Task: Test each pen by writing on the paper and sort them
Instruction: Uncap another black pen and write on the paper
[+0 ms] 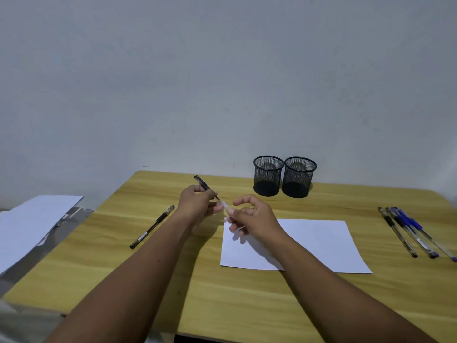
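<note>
Black mesh cups: left cup and right cup touch side by side at the table's far edge, both look empty. No readable text anywhere; the pen labels are too small to make out. Left hand fingers are closed on a dark pen, rear end pointing up and away. Right hand fingers pinch a clear, blurred piece at the pen's near end; can't tell if it's cap or barrel. Both hands hover over the white paper's left corner. Paper looks unmarked. One black pen lies left of the hands. Three pens, black and blue, lie together at the right edge. Loose white sheets sit off the table, left.
</note>
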Motion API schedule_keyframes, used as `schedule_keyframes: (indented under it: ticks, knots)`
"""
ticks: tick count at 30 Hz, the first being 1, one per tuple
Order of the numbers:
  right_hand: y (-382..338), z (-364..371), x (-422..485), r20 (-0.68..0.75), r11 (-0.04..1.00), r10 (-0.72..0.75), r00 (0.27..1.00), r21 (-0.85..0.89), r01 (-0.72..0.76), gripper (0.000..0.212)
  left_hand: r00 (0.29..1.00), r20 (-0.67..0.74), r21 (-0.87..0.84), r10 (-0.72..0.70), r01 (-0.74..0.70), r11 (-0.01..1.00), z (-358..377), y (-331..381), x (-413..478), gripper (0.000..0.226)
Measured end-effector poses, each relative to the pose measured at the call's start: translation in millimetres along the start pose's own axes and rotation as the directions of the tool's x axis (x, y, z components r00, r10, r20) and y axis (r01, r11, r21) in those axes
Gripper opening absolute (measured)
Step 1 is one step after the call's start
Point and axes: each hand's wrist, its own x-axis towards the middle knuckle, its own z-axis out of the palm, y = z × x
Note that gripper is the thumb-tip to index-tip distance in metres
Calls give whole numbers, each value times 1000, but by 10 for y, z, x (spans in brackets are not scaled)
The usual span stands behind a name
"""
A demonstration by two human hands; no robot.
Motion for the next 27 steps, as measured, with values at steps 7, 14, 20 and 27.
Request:
schedule_keyframes:
  ticks: [7, 14, 20, 27]
  knots:
    - [-183, -316, 92, -191, 997, 0, 982, 74, 14, 8, 999, 46, -96, -25, 29, 995, -53, -51, 68, 18]
    - [-363, -666, 198, -227, 970, 60, 972, 243, -3, 10, 989, 149, -70, -15, 26, 997, -73, -66, 45, 16]
    - [-232, -500, 226, -135, 964, 79, 988, 263, -41, 11, 942, 336, 81, -23, -5, 997, 174, -134, -95, 16]
    - [-186, -443, 202, -114, 983, 70, 991, 175, -50, 16, 931, 361, 235, 47, -140, 962, 260, -145, -98, 17]
